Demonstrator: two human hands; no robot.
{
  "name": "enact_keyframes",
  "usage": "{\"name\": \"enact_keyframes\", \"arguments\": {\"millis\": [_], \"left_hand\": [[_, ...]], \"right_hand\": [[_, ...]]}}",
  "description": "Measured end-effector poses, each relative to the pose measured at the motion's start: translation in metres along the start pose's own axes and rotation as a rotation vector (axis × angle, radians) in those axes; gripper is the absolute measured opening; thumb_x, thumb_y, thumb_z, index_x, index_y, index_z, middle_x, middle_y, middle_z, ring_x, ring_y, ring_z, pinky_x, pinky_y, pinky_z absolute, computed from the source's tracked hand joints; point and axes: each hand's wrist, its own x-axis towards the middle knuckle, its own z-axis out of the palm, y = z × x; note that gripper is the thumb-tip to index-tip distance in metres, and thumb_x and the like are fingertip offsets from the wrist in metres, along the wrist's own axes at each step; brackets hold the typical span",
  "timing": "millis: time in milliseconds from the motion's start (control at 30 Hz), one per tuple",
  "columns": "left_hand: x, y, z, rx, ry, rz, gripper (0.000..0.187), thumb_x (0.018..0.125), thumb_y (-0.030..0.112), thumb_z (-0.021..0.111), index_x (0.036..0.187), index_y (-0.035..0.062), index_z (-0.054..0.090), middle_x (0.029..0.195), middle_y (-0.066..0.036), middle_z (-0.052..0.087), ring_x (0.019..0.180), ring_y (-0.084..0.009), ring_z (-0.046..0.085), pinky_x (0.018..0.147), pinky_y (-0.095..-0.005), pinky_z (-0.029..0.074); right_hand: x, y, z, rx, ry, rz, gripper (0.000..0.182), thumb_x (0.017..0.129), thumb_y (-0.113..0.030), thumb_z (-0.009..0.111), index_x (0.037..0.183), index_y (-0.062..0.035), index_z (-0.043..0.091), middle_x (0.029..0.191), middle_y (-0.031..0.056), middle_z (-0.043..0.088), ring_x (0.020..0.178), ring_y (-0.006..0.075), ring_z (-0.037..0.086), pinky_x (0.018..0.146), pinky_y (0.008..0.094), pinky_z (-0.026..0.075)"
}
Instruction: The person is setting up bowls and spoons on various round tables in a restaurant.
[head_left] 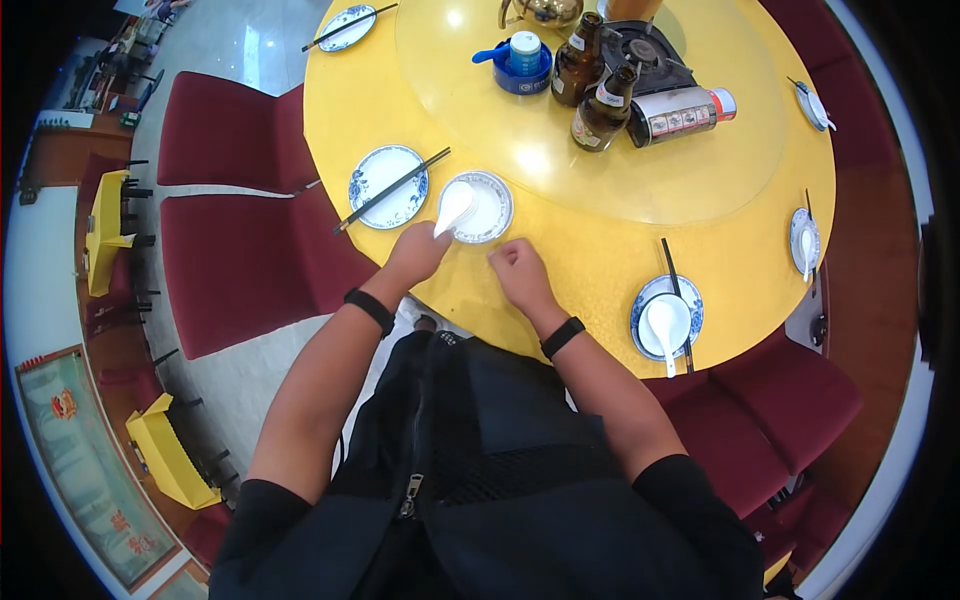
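Note:
My left hand [418, 254] is closed on the handle end of a white spoon [456, 204], whose bowl end lies over a patterned bowl [490, 208]. To the right of that bowl, my right hand [520, 268] is above the table edge with its fingers curled; whether it holds anything is hidden. Just beyond my left hand sits a blue-and-white plate [382, 178] with dark chopsticks [405, 183] laid across it.
On the yellow round table [570, 290] stand two brown bottles [600, 115], a gas canister [680, 115], a black stove [645, 55] and a blue tray [522, 78]. Another place setting [667, 318] is at the right. Red chairs [240, 265] flank the table.

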Motion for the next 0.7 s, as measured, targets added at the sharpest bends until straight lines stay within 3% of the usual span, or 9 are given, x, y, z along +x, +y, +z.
{"name": "enact_keyframes", "arguments": {"millis": [33, 67, 133, 167, 233, 333, 367, 500, 700], "left_hand": [[-0.006, -0.002, -0.002, -0.067, -0.032, -0.024, 0.038, 0.092, 0.031, 0.055, 0.089, -0.0061, 0.061, 0.074, -0.023, 0.064, 0.075, -0.0361, 0.064, 0.071, -0.0448, 0.05], [-0.011, -0.006, -0.003, -0.068, -0.029, -0.022, 0.038, 0.092, 0.031, 0.055, 0.089, -0.0061, 0.061, 0.074, -0.023, 0.064, 0.075, -0.0361, 0.064, 0.071, -0.0448, 0.05], [-0.023, -0.017, -0.004, -0.571, -0.091, -0.123, 0.022, 0.094, 0.024, 0.056, 0.091, 0.0017, 0.056, 0.065, -0.006, 0.056, 0.059, -0.0155, 0.058, 0.056, -0.0304, 0.048], [-0.031, -0.015, -0.005, -0.574, -0.085, -0.123, 0.022, 0.094, 0.024, 0.056, 0.091, 0.0017, 0.056, 0.065, -0.006, 0.056, 0.059, -0.0155, 0.058, 0.056, -0.0304, 0.048], [-0.051, -0.01, -0.01, -0.927, -0.02, -0.194, 0.015, 0.094, 0.019, 0.056, 0.095, 0.0043, 0.054, 0.072, -0.003, 0.057, 0.064, -0.015, 0.058, 0.061, -0.0289, 0.049], [-0.068, -0.025, -0.01, -1.071, -0.087, -0.206, 0.011, 0.094, 0.017, 0.055, 0.095, 0.0064, 0.053, 0.077, -0.003, 0.058, 0.069, -0.0148, 0.058, 0.065, -0.0283, 0.048], [-0.072, -0.025, -0.008, -1.102, -0.065, -0.208, 0.01, 0.093, 0.017, 0.057, 0.095, 0.0084, 0.053, 0.07, -0.001, 0.053, 0.06, -0.0124, 0.052, 0.057, -0.0267, 0.044], [-0.078, -0.033, 0.004, -1.278, 0.029, -0.255, 0.013, 0.089, 0.016, 0.061, 0.095, 0.0065, 0.053, 0.061, 0.003, 0.043, 0.046, -0.0076, 0.037, 0.044, -0.0258, 0.033], [-0.082, -0.028, 0.013, -1.266, 0.104, -0.322, 0.022, 0.089, 0.025, 0.067, 0.092, 0.0068, 0.056, 0.059, 0.004, 0.041, 0.045, -0.0073, 0.035, 0.041, -0.0246, 0.029]], "right_hand": [[0.005, 0.0, -0.004, -0.003, 0.059, 0.061, 0.057, 0.081, -0.032, 0.071, 0.119, 0.0068, 0.052, 0.086, 0.0161, 0.063, 0.077, 0.0264, 0.062, 0.072, 0.0356, 0.05], [0.012, -0.007, -0.003, -0.004, 0.059, 0.058, 0.057, 0.081, -0.032, 0.071, 0.119, 0.0068, 0.052, 0.086, 0.0161, 0.063, 0.077, 0.0264, 0.062, 0.072, 0.0356, 0.05], [0.027, -0.021, 0.004, 0.056, 0.169, -0.008, 0.064, 0.08, -0.033, 0.071, 0.123, 0.0088, 0.048, 0.097, 0.0216, 0.062, 0.089, 0.0316, 0.063, 0.078, 0.0382, 0.051], [0.038, -0.02, 0.008, 0.054, 0.165, -0.013, 0.064, 0.08, -0.033, 0.071, 0.123, 0.0088, 0.048, 0.097, 0.0216, 0.062, 0.089, 0.0316, 0.063, 0.078, 0.0382, 0.051], [0.061, -0.016, 0.019, -0.121, 0.196, -0.049, 0.064, 0.08, -0.032, 0.07, 0.125, 0.0067, 0.047, 0.111, 0.0273, 0.059, 0.101, 0.0384, 0.061, 0.084, 0.0424, 0.05], [0.074, -0.021, 0.018, -0.266, 0.189, 0.037, 0.057, 0.08, -0.029, 0.068, 0.123, 0.0045, 0.05, 0.11, 0.0283, 0.061, 0.103, 0.0414, 0.06, 0.088, 0.0451, 0.049], [0.075, -0.024, 0.013, -0.249, 0.145, 0.039, 0.045, 0.082, -0.022, 0.065, 0.118, 0.003, 0.055, 0.104, 0.0269, 0.064, 0.099, 0.0396, 0.062, 0.087, 0.0434, 0.049], [0.078, -0.006, 0.014, -0.017, 0.136, -0.012, 0.031, 0.084, -0.01, 0.062, 0.111, 0.0048, 0.057, 0.102, 0.0244, 0.066, 0.095, 0.0362, 0.064, 0.084, 0.0408, 0.05], [0.025, 0.003, 0.021, 0.317, -0.008, 0.174, 0.028, 0.088, -0.008, 0.061, 0.112, 0.0062, 0.057, 0.103, 0.0165, 0.066, 0.093, 0.0236, 0.064, 0.08, 0.0341, 0.051]]}}
